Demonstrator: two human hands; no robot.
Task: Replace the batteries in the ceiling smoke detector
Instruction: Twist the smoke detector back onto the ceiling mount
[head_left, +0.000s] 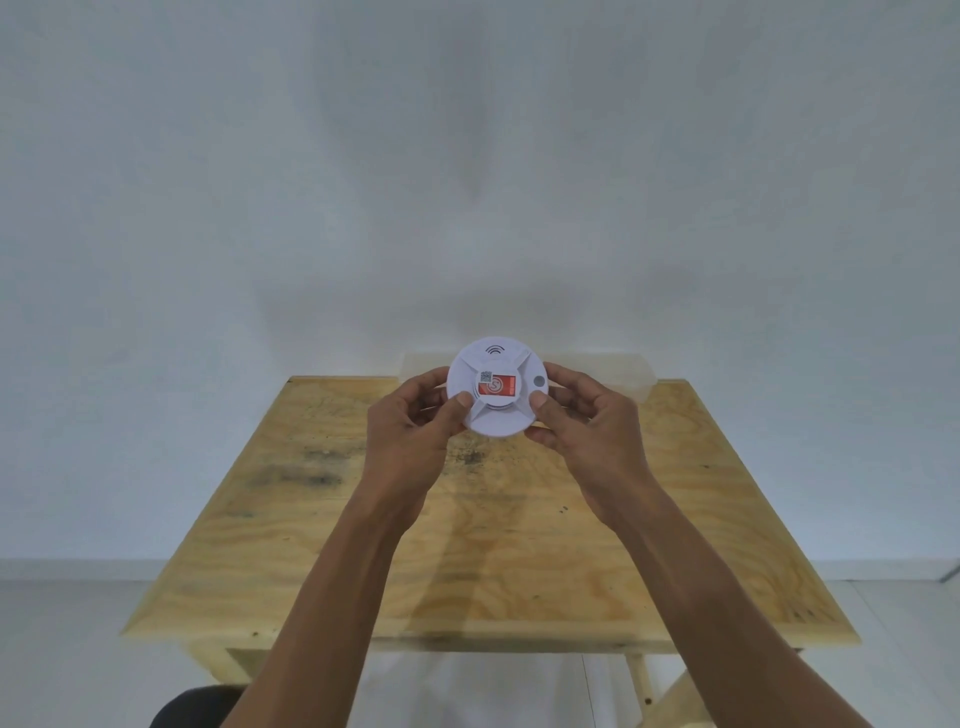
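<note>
Wooden desk (488, 545) is lying below as the work surface. Left hand (415, 431) and right hand (582, 431) are pinching opposite rims of the smoke detector (493, 387), raised above the desk's far half, thumbs resting on its face, probably steadying it for opening

Your left hand (415, 431) and right hand (587, 431) are bare, without gloves, rings or a watch, and both your forearms are uncovered as far down as the bottom edge, no sleeve showing.
</note>
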